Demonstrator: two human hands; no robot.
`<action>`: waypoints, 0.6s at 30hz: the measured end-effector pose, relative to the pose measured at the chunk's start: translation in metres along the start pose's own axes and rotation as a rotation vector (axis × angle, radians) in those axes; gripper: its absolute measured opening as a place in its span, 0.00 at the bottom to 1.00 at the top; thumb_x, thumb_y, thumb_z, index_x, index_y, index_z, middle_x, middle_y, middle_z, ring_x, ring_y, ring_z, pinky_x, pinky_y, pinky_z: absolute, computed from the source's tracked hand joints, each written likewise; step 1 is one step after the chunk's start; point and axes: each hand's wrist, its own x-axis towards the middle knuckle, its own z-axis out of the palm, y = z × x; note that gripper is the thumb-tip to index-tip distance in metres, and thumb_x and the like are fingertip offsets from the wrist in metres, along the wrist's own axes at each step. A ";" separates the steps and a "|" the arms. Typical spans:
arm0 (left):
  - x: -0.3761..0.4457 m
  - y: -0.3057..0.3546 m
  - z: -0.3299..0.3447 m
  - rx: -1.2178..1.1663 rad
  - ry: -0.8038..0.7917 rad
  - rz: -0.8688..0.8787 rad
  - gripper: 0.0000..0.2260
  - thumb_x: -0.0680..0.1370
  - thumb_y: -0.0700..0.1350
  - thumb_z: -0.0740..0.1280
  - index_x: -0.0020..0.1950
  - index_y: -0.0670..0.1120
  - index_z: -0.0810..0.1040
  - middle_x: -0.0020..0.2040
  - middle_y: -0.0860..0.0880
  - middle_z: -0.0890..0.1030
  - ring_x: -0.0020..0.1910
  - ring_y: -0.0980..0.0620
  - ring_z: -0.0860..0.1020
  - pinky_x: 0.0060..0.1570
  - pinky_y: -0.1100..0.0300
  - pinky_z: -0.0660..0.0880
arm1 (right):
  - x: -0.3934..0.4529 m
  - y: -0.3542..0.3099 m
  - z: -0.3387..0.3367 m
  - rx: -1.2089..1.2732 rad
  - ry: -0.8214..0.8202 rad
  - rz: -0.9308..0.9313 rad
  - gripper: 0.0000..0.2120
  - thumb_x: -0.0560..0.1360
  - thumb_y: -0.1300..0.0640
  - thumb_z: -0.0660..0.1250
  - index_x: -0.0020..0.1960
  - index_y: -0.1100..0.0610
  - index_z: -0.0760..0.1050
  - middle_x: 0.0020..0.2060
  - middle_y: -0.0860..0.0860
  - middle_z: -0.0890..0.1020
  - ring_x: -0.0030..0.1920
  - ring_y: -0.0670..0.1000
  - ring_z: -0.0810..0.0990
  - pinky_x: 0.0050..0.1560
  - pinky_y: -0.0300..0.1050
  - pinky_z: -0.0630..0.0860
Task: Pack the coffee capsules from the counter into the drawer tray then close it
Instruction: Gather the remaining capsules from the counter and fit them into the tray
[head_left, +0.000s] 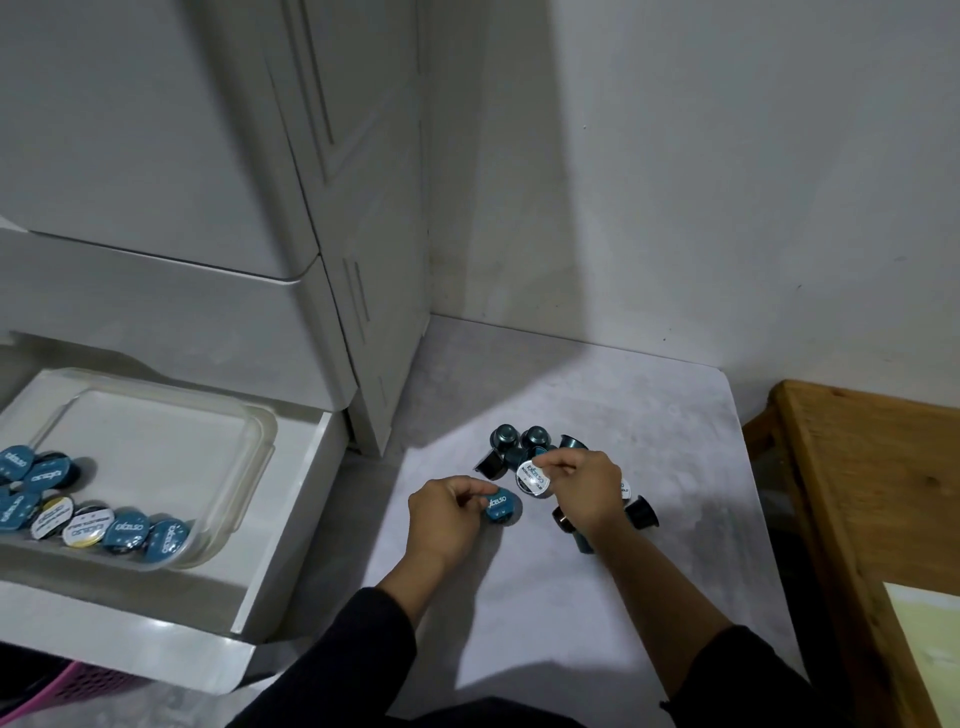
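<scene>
A pile of dark teal coffee capsules (519, 447) lies on the grey counter (571, 597). My left hand (449, 514) pinches a blue-lidded capsule (503, 506) at the pile's near left. My right hand (584, 488) pinches a white-lidded capsule (532, 479) just above the pile. To the left, the white drawer (291, 519) stands pulled out. A clear plastic tray (249, 441) sits inside it, with several capsules (88, 514) lined along its near and left sides, lids up.
A white cabinet (332, 208) rises behind the drawer, against a white wall. A wooden table edge (852, 493) stands at the right. A pink basket (67, 686) shows under the drawer front at bottom left.
</scene>
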 end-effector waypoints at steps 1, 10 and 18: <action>0.000 0.003 -0.004 -0.036 -0.001 0.005 0.11 0.73 0.34 0.66 0.44 0.48 0.85 0.43 0.50 0.84 0.46 0.55 0.80 0.54 0.65 0.74 | -0.001 -0.005 -0.002 0.036 -0.002 0.012 0.10 0.74 0.69 0.63 0.46 0.62 0.83 0.39 0.57 0.83 0.30 0.41 0.78 0.28 0.23 0.68; -0.005 0.058 -0.080 -0.229 -0.098 0.159 0.12 0.75 0.34 0.65 0.45 0.50 0.83 0.41 0.53 0.83 0.41 0.60 0.79 0.41 0.78 0.72 | -0.012 -0.067 -0.006 0.279 -0.049 -0.028 0.11 0.72 0.67 0.65 0.41 0.55 0.83 0.38 0.51 0.84 0.38 0.46 0.80 0.39 0.38 0.74; -0.021 0.065 -0.204 -0.095 -0.178 0.245 0.14 0.74 0.35 0.67 0.39 0.54 0.84 0.44 0.43 0.85 0.43 0.51 0.79 0.51 0.58 0.74 | -0.048 -0.143 0.018 0.364 -0.208 -0.157 0.16 0.73 0.69 0.65 0.36 0.50 0.81 0.34 0.49 0.82 0.34 0.47 0.78 0.35 0.28 0.74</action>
